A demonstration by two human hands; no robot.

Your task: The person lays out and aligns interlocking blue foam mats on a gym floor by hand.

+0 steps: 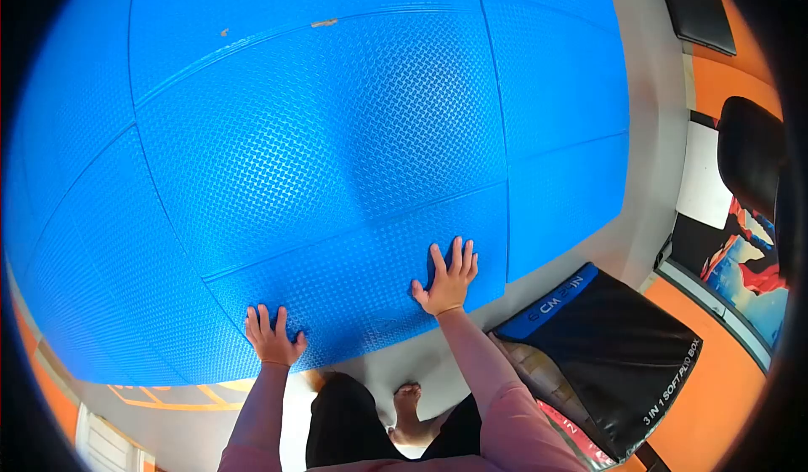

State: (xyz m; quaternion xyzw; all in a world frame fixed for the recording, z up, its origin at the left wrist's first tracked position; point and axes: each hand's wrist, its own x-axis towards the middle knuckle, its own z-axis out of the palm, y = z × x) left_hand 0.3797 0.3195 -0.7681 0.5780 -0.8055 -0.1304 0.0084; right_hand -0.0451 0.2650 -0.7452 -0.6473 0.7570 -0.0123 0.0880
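Observation:
Blue textured foam mats cover the floor in front of me, joined along straight seams. My left hand lies on the near mat strip, fingers stretched out and pointing away from me. Farther right, my right hand rests on the same strip with its fingers spread and its thumb out to the left. Both hands hold nothing. The mat surface under the palms is hidden.
To my right lies a black soft plyo box with white lettering, beside the mats' edge. Grey floor runs along the right. A black chair stands near the orange wall. My bare foot is below.

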